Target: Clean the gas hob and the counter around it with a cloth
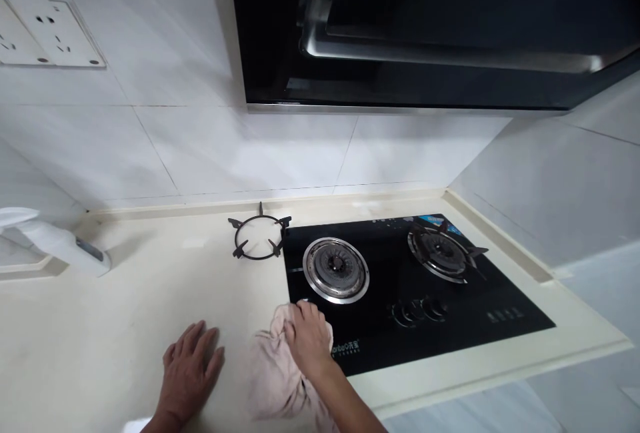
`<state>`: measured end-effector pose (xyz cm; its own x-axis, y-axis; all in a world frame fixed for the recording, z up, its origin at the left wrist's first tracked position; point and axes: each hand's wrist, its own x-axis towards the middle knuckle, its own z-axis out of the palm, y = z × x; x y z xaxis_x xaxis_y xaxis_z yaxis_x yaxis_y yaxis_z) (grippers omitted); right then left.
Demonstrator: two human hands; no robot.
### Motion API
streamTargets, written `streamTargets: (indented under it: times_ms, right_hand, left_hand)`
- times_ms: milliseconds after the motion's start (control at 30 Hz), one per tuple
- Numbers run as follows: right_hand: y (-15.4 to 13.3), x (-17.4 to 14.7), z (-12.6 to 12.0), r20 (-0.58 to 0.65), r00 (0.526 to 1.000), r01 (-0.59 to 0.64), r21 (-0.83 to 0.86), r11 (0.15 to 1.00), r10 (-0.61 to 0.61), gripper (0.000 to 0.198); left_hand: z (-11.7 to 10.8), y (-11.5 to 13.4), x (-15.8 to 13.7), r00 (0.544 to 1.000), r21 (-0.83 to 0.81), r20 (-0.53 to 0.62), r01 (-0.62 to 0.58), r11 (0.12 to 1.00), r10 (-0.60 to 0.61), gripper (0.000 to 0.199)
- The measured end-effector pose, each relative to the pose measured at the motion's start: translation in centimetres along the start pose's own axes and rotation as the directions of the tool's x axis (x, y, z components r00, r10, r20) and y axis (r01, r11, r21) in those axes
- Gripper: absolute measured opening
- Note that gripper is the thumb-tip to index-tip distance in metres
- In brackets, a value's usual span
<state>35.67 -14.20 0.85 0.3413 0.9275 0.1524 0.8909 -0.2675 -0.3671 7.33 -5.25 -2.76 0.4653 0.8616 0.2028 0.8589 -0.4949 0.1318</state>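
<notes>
Clearly, the right hand (309,341) holds a wrinkled, pale pink cloth (275,383), its fingers close together and curled on the folds. The cloth lies at eight o'clock of the flat, glossy black glass stove (379,326), across its edge. From this hand, at nine o'clock, the left hand (187,367) rests on the smooth cream countertop (125,306), fingers slightly apart; a round, silver-rimmed burner (336,269) sits at one o'clock, a pronged black metal ring (259,258) at eleven.

Soft cool light; faint shadows; cloth (275,379) blurred.
</notes>
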Motion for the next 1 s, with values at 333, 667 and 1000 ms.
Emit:
streamTargets:
  times_ms: [333,667,1000]
  right_hand:
    - [10.2,-3.7,-2.3,-0.099,0.955,-0.245,0.264,0.933,0.279,0.029]
    - [14.3,-1.6,-5.6,-0.308,0.753,-0.284,0.646,0.709,0.582,0.044]
    - [8.0,-6.2,-0.2,-0.185,0.983,-0.016,-0.128,0.992,-0.008,0.048]
  left_hand:
    - [0.2,-0.1,0.1,1.000,-0.023,-0.005,0.001,1.000,-0.001,0.042]
    - [0.1,0.2,-0.1,1.000,-0.013,-0.016,-0.021,1.000,0.021,0.041]
    - [-1.0,1.1,-0.9,0.999,-0.175,0.016,0.031,0.984,-0.029,0.039]
